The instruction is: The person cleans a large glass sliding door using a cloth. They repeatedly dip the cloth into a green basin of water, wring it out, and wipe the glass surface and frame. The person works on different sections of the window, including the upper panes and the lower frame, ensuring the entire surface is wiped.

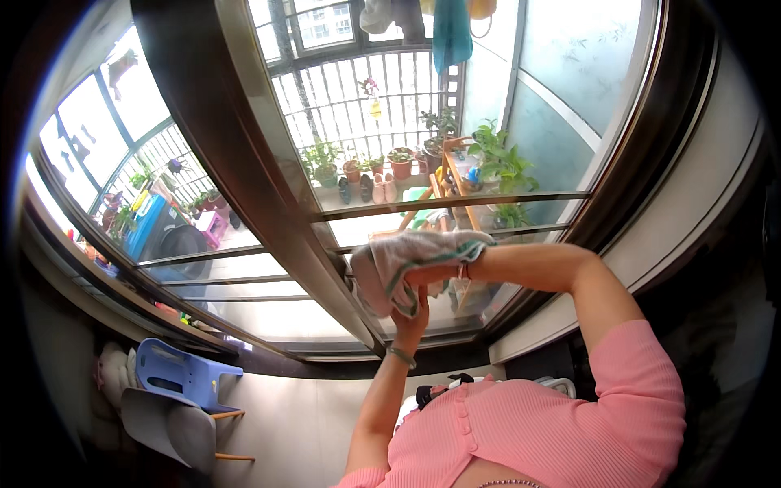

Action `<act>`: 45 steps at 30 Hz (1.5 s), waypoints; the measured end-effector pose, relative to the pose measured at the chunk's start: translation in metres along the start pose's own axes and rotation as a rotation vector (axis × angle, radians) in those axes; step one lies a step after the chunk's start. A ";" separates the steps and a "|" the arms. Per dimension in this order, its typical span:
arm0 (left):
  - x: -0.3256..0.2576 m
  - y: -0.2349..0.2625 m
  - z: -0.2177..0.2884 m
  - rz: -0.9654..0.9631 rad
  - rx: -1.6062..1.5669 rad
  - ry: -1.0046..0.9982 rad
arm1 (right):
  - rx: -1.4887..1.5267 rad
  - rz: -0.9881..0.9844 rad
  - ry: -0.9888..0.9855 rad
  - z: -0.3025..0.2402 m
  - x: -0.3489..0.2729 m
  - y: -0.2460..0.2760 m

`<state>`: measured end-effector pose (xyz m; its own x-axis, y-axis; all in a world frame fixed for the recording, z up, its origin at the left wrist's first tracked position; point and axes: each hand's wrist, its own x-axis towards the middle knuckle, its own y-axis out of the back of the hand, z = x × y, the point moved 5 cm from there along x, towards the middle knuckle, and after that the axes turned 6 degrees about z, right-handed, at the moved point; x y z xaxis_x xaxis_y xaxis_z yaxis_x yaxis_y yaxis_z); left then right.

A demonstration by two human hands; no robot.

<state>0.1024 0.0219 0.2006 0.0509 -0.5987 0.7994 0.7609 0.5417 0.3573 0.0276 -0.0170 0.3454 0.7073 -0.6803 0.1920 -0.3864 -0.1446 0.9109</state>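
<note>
1. The right hand is raised in front of the sliding glass door, with its forearm coming in level from the right. It is closed on a pale cleaning cloth with a green stripe and presses the cloth against the pane.
2. The cloth is bunched over the right hand's fingers and hangs in folds to its left and below. It lies on the glass just right of the dark brown door frame post.
3. The left hand reaches straight up from below, a bracelet on its wrist. Its fingers touch the lower hanging edge of the cloth; whether they grip that edge or only steady it cannot be told.
4. The person wears a pink ribbed top.
5. Beyond the glass is a balcony with potted plants along a white railing, a wooden rack and a teal garment hanging overhead.
6. On the floor at lower left, inside the room, stand a blue plastic chair and a grey chair, just beside each other.
</note>
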 end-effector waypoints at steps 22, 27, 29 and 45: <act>0.198 0.060 0.085 0.244 -0.059 -0.029 | -1.122 0.220 0.529 -0.083 0.071 0.153; 0.243 0.080 0.109 0.361 -0.001 -0.176 | -1.059 0.361 0.541 -0.101 0.082 0.197; 0.260 0.086 0.118 0.414 -0.008 -0.219 | -0.986 0.436 0.543 -0.110 0.086 0.220; 0.500 0.177 0.223 0.621 0.133 -0.605 | -1.981 0.809 0.311 -0.184 0.142 0.467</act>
<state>0.1184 -0.0496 0.7716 0.0503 0.2225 0.9736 0.6258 0.7527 -0.2044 0.0570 -0.0487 0.8651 0.8765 -0.0557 0.4782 0.2386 0.9130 -0.3310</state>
